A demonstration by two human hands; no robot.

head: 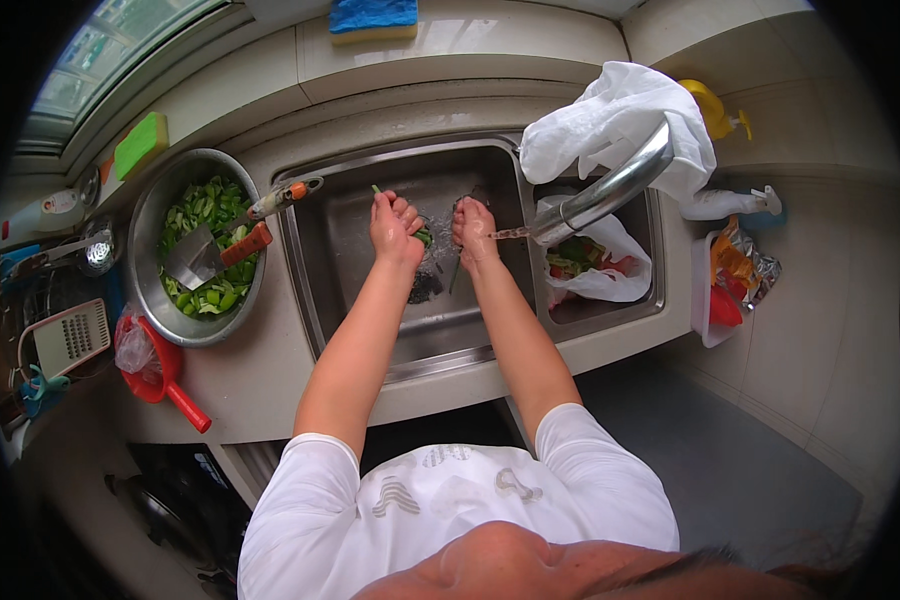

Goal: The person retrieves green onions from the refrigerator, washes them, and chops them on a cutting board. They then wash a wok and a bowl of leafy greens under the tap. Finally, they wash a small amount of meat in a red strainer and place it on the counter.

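My left hand [396, 231] is over the large stainless steel sink basin [337, 247], closed around some green vegetable stalks [424, 235]. One cut end pokes out above the thumb. My right hand [474, 229] is curled under a stream of water [510, 234] from the chrome faucet [607, 187]. A thin dark green stalk [455, 276] sticks out below its fingers; the rest of it is hidden in the hand. Below and between both hands lies the dark sink drain [424, 287], with water running around it.
A metal bowl [144, 247] of chopped green vegetables, with a cleaver [195, 257] across it, stands left. A red scoop [187, 405] lies nearer me. White plastic bags hang behind the faucet and line the small basin [649, 304]. Sponges [141, 145] sit along the ledge.
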